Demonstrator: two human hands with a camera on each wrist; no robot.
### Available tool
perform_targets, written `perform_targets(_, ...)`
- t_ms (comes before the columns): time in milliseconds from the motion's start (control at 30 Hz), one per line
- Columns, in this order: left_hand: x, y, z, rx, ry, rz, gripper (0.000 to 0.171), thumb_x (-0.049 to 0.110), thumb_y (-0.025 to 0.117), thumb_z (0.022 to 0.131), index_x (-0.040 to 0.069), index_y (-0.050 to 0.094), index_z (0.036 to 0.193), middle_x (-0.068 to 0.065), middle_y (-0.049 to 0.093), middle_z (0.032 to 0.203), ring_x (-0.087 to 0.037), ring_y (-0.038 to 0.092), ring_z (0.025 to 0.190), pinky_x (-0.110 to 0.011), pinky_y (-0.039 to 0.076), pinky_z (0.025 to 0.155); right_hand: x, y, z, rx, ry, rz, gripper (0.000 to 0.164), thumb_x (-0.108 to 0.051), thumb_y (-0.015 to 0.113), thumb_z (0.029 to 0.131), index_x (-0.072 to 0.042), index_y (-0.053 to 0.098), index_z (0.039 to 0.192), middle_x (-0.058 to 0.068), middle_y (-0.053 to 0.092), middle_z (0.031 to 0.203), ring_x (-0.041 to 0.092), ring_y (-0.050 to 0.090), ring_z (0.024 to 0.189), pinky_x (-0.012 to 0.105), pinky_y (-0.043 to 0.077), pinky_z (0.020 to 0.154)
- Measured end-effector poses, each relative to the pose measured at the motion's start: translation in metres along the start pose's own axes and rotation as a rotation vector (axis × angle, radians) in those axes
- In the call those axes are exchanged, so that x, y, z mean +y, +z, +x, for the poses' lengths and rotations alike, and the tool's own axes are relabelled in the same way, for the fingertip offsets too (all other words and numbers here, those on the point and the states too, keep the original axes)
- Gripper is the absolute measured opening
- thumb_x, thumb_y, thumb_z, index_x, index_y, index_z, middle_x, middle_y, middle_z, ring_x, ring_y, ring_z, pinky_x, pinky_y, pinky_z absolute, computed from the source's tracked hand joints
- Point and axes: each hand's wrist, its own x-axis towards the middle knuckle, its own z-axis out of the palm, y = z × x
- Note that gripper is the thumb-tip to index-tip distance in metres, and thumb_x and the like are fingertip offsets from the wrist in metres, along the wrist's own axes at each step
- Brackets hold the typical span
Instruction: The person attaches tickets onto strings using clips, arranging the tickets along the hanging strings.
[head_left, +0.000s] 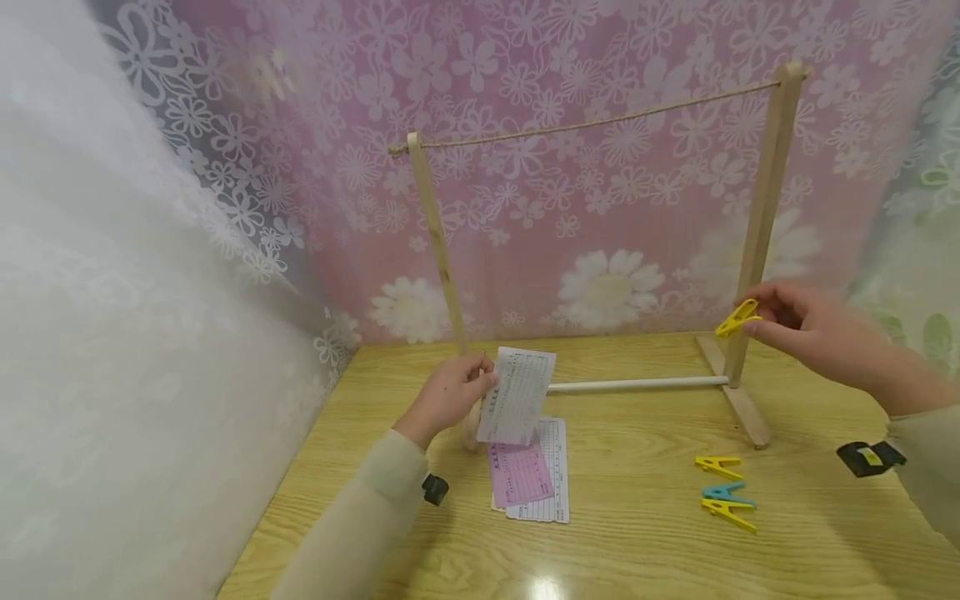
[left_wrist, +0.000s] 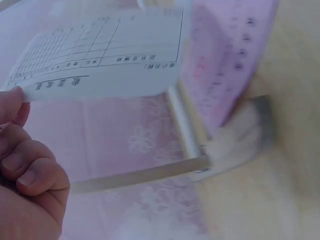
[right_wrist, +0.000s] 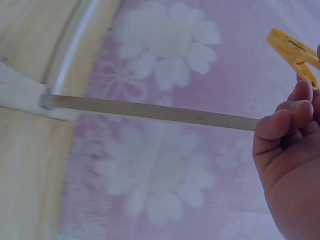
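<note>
Between thumb and forefinger, my left hand [head_left: 452, 392] pinches the left edge of a white printed form [head_left: 519, 392], lifted above the table. The other fingers curl into the palm in the left wrist view. Below the form, a pink slip [head_left: 521, 477] overlaps another white sheet [head_left: 557, 467]. My right hand [head_left: 821, 337] pinches a yellow clothespin [head_left: 738, 318] in front of the right post of a wooden stand. In the right wrist view the yellow clothespin [right_wrist: 292, 52] points up and left, away from the fingertips.
A rope [head_left: 600, 123] is strung between the left post [head_left: 438, 242] and right post [head_left: 767, 200]. A white rod [head_left: 637, 384] joins them low down. Two yellow clothespins [head_left: 731, 515] and a blue clothespin [head_left: 723, 492] lie on the wooden table [head_left: 630, 542]. Floral curtain [head_left: 525, 208] hangs behind.
</note>
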Motion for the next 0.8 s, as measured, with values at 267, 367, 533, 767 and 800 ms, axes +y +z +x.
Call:
perform_targets(267,0.028,-0.016,0.018,0.062,0.146,-0.073,0.024,0.031,0.053,0.106,0.017,0.055,0.086,-0.001,0.043,0.067,-0.014,0.036,0.054,-0.030,0.033,0.051,-0.043,-0.042,0.027,0.105,0.004,-0.128,0.032,-0.019,0.065,0.101,-0.004,0.060,0.129,0.009,0.051,0.082,0.018,0.039,0.059,0.031,0.031,0.049)
perform_targets(367,0.037,-0.021,0.026,0.111,0.204,-0.077,0.026,0.032,0.053,0.106,0.018,0.054,0.083,-0.001,0.042,0.066,-0.014,0.034,0.054,-0.030,0.032,0.051,-0.055,-0.053,0.036,0.128,-0.013,-0.176,0.033,-0.022,0.065,0.101,-0.004,0.061,0.129,0.010,0.052,0.082,0.018,0.040,0.060,0.030,0.030,0.050)
perform_targets(533,0.054,-0.028,0.038,0.232,0.309,-0.024,0.026,0.031,0.053,0.106,0.017,0.055,0.084,0.000,0.043,0.065,-0.013,0.035,0.055,-0.030,0.032,0.053,-0.068,-0.067,0.048,0.157,-0.053,-0.258,0.034,-0.023,0.064,0.101,-0.004,0.061,0.130,0.009,0.053,0.082,0.017,0.040,0.061,0.029,0.031,0.051)
perform_targets(767,0.075,-0.035,0.054,0.376,0.439,0.021,0.020,0.027,0.056,0.105,0.015,0.063,0.090,0.002,0.049,0.070,-0.013,0.041,0.058,-0.029,0.035,0.054,-0.087,-0.077,0.059,0.170,-0.081,-0.361,0.038,-0.027,0.063,0.102,-0.003,0.059,0.131,0.010,0.054,0.087,0.018,0.039,0.064,0.029,0.031,0.051)
perform_targets(800,0.078,-0.035,0.056,0.394,0.457,0.022,0.020,0.026,0.056,0.105,0.015,0.063,0.090,0.002,0.049,0.070,-0.013,0.041,0.058,-0.029,0.035,0.054,-0.089,-0.077,0.061,0.170,-0.085,-0.371,0.038,-0.027,0.063,0.102,-0.003,0.059,0.132,0.010,0.054,0.088,0.018,0.039,0.065,0.029,0.031,0.051)
